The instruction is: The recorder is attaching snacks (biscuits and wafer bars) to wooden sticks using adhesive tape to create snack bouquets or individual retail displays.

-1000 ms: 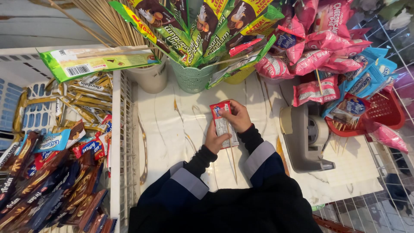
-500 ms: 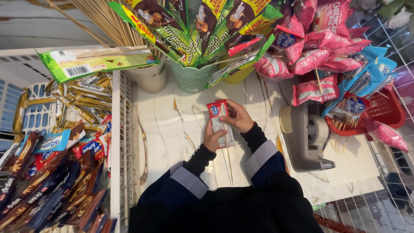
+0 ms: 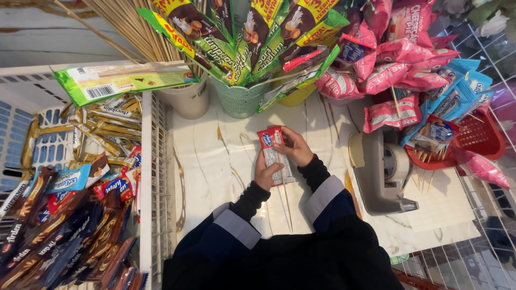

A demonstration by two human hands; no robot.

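Both my hands hold a small red and silver snack packet (image 3: 272,150) over the white marble-look tabletop (image 3: 215,161). My left hand (image 3: 265,173) grips its lower left side. My right hand (image 3: 295,149) closes on its right edge near the top. A thin wooden skewer (image 3: 286,200) runs down from under the packet toward my dark sleeves.
A white basket (image 3: 146,177) of chocolate bars and wafers stands at the left. A teal pot (image 3: 240,99) with skewered snack packs and a beige pot (image 3: 187,99) of sticks stand behind. A tape dispenser (image 3: 382,172), pink packets and a red basket (image 3: 478,137) lie at the right.
The packet and both hands have shifted slightly up and away from me; the grip is the same.
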